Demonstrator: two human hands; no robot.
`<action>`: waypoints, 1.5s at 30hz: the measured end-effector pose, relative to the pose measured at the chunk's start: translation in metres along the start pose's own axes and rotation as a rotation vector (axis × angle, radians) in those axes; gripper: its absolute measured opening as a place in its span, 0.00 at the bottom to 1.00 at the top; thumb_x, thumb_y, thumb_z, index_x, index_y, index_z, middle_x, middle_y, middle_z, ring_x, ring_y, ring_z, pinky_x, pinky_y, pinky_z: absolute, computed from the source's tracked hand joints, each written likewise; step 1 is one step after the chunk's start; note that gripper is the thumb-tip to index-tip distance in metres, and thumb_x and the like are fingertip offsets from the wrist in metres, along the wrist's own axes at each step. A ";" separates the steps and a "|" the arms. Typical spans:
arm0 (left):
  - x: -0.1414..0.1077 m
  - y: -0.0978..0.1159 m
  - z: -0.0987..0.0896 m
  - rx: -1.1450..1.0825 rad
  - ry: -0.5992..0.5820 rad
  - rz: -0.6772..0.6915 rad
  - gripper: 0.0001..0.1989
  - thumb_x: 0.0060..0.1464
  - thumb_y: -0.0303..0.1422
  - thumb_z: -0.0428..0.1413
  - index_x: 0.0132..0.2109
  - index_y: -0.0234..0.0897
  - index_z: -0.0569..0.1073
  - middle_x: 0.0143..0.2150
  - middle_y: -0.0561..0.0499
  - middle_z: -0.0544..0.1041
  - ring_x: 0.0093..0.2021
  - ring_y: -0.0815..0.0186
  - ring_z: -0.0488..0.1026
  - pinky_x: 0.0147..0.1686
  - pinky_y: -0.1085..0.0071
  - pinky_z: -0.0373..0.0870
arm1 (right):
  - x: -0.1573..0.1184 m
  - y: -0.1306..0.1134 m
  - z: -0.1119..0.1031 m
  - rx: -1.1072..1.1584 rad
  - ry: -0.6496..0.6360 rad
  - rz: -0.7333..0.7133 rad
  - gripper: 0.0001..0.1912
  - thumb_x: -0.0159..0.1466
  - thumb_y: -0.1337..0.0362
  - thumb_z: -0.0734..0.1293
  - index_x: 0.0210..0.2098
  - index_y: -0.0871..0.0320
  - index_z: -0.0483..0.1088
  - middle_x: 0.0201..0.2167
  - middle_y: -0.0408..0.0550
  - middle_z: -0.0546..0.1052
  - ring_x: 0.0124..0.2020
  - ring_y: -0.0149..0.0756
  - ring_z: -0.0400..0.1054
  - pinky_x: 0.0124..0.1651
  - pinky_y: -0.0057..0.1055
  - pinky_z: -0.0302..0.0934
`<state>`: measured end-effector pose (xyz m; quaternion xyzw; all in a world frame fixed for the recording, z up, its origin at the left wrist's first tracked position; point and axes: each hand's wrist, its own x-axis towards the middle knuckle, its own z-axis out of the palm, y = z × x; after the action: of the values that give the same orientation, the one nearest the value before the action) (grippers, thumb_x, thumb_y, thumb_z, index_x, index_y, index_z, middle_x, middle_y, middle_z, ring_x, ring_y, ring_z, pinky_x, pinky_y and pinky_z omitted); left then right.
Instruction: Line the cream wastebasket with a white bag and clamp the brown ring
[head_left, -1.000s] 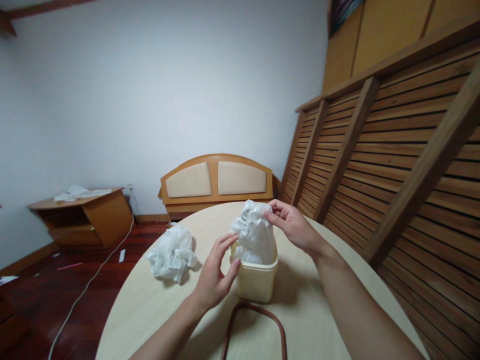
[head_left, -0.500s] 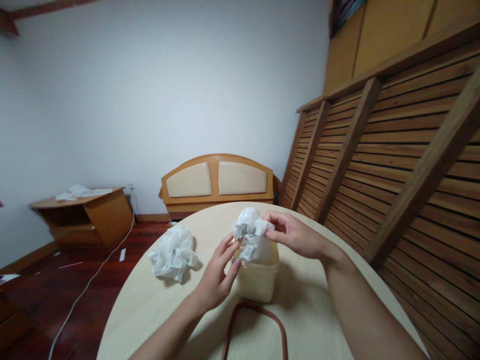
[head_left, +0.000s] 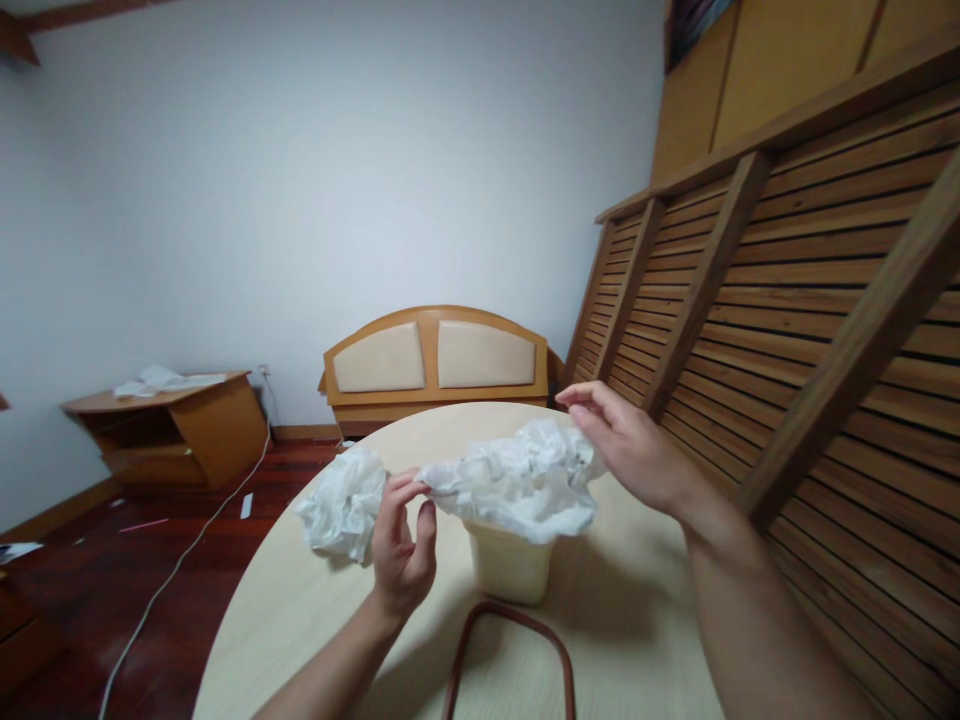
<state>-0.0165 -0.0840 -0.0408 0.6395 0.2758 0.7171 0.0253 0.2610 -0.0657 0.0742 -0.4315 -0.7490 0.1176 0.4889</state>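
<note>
Where it was bunched, the bag (head_left: 517,485) is now spread across the bin (head_left: 510,572), whose mouth is hidden. Left of the bin, the left hand (head_left: 401,568), and right of it, the right hand (head_left: 628,442), are held loosely curled; grip cannot be told.

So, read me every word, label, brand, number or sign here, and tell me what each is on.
No text can be read.
White plastic over the cream container, and the crumpled white bundle: no legible print.
Papers on the wooden cabinet: too small to tell.
</note>
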 end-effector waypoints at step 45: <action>0.005 -0.032 -0.009 0.007 -0.355 -0.318 0.21 0.64 0.44 0.48 0.55 0.37 0.72 0.56 0.39 0.75 0.56 0.54 0.71 0.55 0.56 0.67 | 0.009 0.025 0.026 0.067 -0.271 0.029 0.18 0.68 0.51 0.64 0.46 0.56 0.76 0.47 0.52 0.80 0.49 0.43 0.74 0.55 0.40 0.65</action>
<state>-0.0363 -0.0586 -0.0504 0.7042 0.3668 0.5794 0.1839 0.2514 -0.0370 0.0520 -0.4059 -0.7973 0.2069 0.3959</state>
